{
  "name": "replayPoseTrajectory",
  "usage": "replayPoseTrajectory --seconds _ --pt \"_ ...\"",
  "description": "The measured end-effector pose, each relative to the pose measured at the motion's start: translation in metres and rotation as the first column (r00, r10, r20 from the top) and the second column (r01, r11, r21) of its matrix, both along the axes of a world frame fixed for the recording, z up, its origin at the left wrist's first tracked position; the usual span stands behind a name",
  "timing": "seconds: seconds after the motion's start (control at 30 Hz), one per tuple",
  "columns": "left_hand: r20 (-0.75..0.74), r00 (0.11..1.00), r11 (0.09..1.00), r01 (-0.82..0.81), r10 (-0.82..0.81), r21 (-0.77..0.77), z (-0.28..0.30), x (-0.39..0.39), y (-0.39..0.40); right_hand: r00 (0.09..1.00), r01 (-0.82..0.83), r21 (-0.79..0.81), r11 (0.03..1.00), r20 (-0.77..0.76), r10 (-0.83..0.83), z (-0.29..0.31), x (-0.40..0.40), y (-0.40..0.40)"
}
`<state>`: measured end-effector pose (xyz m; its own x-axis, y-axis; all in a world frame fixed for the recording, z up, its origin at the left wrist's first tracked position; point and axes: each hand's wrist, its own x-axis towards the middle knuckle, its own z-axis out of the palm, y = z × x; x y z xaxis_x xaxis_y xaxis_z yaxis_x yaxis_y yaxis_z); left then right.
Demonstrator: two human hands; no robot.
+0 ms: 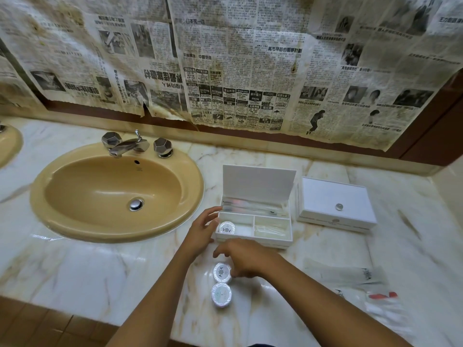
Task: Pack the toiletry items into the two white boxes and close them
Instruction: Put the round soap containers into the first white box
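Right hand [246,259] fingers curled onto round soap [222,272], left hand [204,227] relaxed against open white box [254,231], marble counter [100,266], newspapered wall [225,58] printed "RM299".

A bathroom, plainly: tan oval sink [75,222] with chrome faucet [127,146] set into a marble counter [100,269] (second basin [10,144] at the left edge), stained newspaper [225,58] covering the wall behind.

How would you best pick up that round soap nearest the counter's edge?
Pinch the near soap by its rim, coming from above. It lies flat on the counter, a low disc, so only the edge offers purchase. Fingers probably go left and right, since another soap sits close behind it, under the right hand.
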<state>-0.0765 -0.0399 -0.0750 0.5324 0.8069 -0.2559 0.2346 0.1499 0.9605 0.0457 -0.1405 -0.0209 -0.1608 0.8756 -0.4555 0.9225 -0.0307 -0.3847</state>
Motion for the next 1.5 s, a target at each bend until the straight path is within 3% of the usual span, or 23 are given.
replayPoseTrajectory --seconds 0.33,0.53,0.73,1.0,1.1,1.5 --pt "0.036 0.999 1.0 -0.005 0.006 -0.027 0.003 0.001 -0.002 0.997 -0.071 0.076 0.995 0.025 0.069 -0.013 -0.007 -0.007" --pt "0.019 1.0 1.0 -0.004 0.004 -0.008 0.002 0.001 -0.002 1.0 -0.024 0.117 0.993 0.019 0.022 -0.013 -0.006 -0.006" --pt "0.033 0.999 1.0 -0.011 0.012 -0.004 -0.001 0.0 0.0 0.996 0.088 0.21 0.974 -0.028 -0.084 -0.004 0.001 0.005" --pt "-0.018 1.0 1.0 -0.005 0.005 0.017 0.003 0.001 -0.002 0.903 0.428 0.289 0.856 -0.163 -0.397 0.007 0.022 0.021" --pt "-0.022 1.0 1.0 -0.002 0.003 0.029 0.004 0.001 -0.002 0.869 0.494 0.276 0.824 -0.129 -0.478 0.005 0.025 0.025" --pt "-0.015 1.0 1.0 -0.013 0.013 0.016 0.003 0.001 -0.001 0.848 0.509 0.184 0.841 0.055 -0.526 -0.002 0.016 0.051"
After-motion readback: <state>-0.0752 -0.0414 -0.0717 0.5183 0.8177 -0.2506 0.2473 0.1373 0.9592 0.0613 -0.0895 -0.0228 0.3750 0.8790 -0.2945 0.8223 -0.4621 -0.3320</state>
